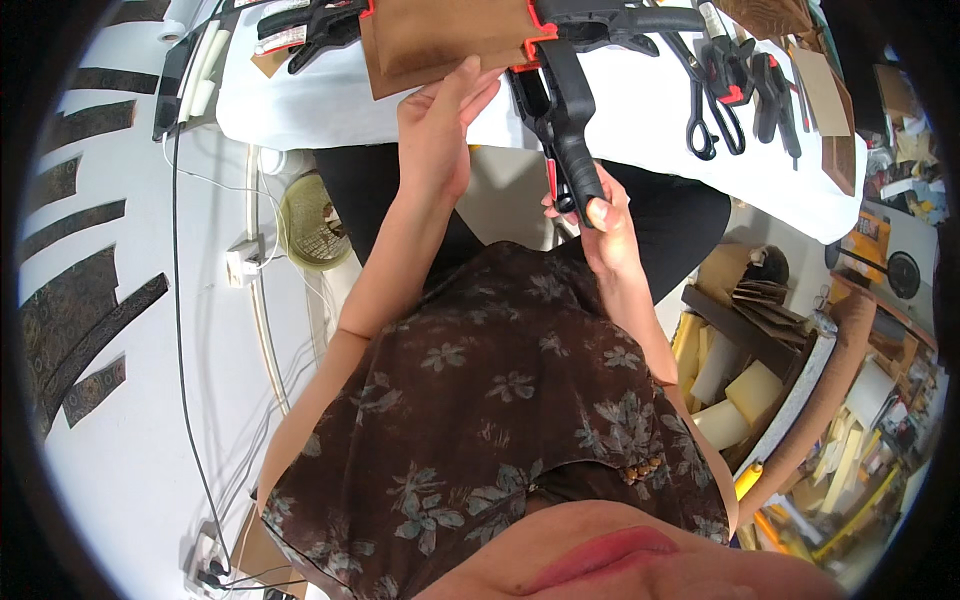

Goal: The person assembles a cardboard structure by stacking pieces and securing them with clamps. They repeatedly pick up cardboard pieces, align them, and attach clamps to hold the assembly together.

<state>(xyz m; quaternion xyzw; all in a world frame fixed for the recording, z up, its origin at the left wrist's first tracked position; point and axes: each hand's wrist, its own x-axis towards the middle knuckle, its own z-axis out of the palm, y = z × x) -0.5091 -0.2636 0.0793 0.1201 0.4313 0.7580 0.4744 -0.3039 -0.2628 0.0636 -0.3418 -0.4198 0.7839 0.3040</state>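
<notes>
A flat brown panel (450, 38), perhaps leather or board, lies at the near edge of the white-covered table. My left hand (437, 130) pinches its front edge, thumb on top and fingers beneath. My right hand (608, 222) is wrapped round the handles of a black spring clamp (572, 110). That clamp's red jaw pads sit at the panel's front right corner; whether they press on it I cannot tell. A second black clamp (325, 32) bites the panel's left side. Another clamp (610, 20) is on its right side.
On the table's right lie black-handled scissors (703, 115), a black-and-red clamp (728, 70), another clamp (770, 100) and a tan board (822, 92). A green basket (318, 225) stands below left. Rolls and scraps (735, 385) crowd the right side. A black cable (178, 300) hangs at left.
</notes>
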